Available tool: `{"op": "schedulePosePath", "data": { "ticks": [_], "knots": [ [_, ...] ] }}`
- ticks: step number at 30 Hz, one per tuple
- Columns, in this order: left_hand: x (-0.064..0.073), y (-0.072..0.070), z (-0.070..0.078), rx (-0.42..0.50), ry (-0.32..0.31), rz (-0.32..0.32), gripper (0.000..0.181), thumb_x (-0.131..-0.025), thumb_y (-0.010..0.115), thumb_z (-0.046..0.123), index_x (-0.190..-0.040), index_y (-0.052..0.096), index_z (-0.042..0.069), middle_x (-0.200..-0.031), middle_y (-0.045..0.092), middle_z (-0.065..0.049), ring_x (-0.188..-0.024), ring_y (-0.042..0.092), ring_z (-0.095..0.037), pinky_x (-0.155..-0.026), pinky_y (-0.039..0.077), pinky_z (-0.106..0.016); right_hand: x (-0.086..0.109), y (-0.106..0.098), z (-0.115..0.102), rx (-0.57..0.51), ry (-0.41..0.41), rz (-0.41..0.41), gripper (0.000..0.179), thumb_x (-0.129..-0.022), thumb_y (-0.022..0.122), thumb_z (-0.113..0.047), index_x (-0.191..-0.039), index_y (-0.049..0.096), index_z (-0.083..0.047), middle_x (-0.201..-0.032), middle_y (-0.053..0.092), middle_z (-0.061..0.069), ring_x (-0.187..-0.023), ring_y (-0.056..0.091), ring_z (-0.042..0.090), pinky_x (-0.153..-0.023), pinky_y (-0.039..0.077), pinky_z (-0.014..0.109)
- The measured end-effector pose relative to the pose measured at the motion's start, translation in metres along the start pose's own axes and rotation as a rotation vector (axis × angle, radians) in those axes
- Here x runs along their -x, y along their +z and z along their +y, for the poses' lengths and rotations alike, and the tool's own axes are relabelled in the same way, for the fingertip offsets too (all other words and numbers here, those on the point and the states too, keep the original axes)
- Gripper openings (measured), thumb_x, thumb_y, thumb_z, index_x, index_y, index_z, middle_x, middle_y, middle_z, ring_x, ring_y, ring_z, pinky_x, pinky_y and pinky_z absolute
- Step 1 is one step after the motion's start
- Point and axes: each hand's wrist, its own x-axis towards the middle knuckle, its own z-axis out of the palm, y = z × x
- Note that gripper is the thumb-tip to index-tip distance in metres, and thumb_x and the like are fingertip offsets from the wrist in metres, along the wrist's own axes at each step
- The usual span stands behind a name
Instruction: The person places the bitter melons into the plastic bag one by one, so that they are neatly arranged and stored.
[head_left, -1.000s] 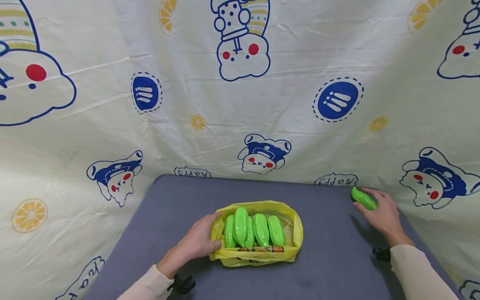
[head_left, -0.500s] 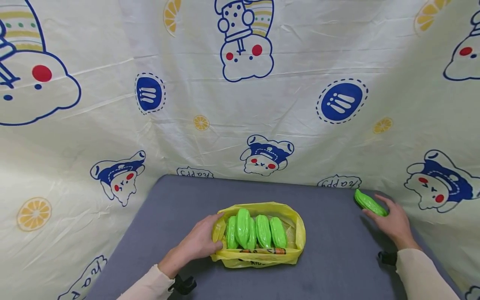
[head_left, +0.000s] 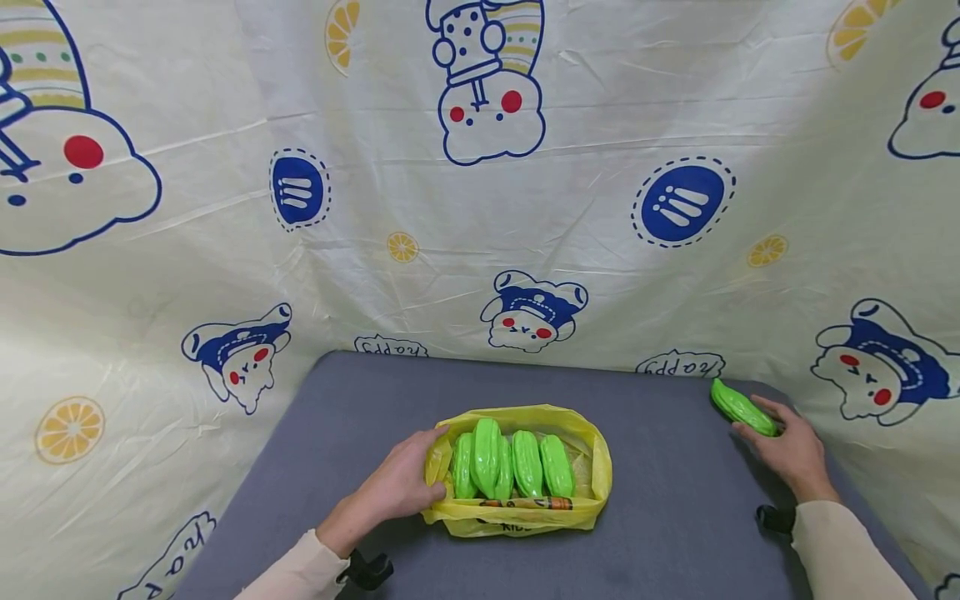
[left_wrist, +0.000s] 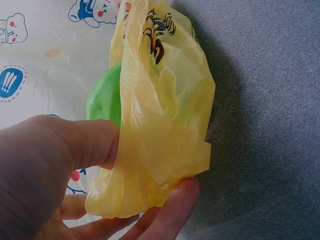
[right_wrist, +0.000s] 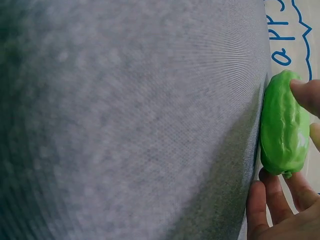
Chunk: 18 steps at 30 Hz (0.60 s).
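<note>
A yellow plastic bag (head_left: pixel 517 525) stands on the table with its mouth spread wide and its rim folded. Inside it, several glossy green bitter melons (head_left: pixel 527 463) lie side by side. My left hand (head_left: pixel 397 479) grips the bag's left end; in the left wrist view the thumb (left_wrist: pixel 97 142) is inside the rim and the fingers are outside. At the table's far right, my right hand (head_left: pixel 793 450) holds another ridged bitter melon (right_wrist: pixel 284 122) between thumb and fingers. Whether that melon touches the table cannot be told.
The grey table (head_left: pixel 660 483) runs back to a pale curtain (head_left: pixel 585 200) printed with cartoon bears and orange slices. A dark wrist strap (head_left: pixel 774 518) is on the right wrist, another strap (head_left: pixel 367 570) on the left.
My right hand has shifted slightly to the right and nearer with its bitter melon, mostly in the first half second. The left hand stays on the bag; the whole view has shifted slightly.
</note>
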Motion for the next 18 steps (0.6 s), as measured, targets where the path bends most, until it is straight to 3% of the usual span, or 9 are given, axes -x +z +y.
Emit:
{"op": "schedulePosePath", "data": {
  "ticks": [8, 18],
  "knots": [
    [0.0005, 0.0011, -0.0013, 0.009, -0.008, -0.011, 0.090, -0.084, 0.083, 0.002, -0.169, 0.053, -0.004, -0.163, 0.065, -0.028, -0.147, 0.066, -0.044, -0.120, 0.057, -0.065, 0.0013, 0.0045, -0.0005, -0.031, 0.032, 0.051, 0.065, -0.116, 0.071, -0.025, -0.172, 0.050, 0.001, -0.168, 0.054, 0.040, -0.146, 0.057, 0.061, -0.120, 0.040, 0.078],
    [0.0009, 0.0009, 0.0006, 0.000, -0.005, -0.010, 0.091, -0.084, 0.082, 0.001, -0.170, 0.053, -0.003, -0.162, 0.065, -0.027, -0.143, 0.067, -0.041, -0.115, 0.058, -0.062, 0.0072, 0.0061, -0.0017, -0.042, 0.015, 0.090, 0.061, -0.116, 0.072, -0.023, -0.169, 0.055, 0.001, -0.164, 0.058, 0.040, -0.142, 0.061, 0.060, -0.116, 0.044, 0.076]
  ]
}}
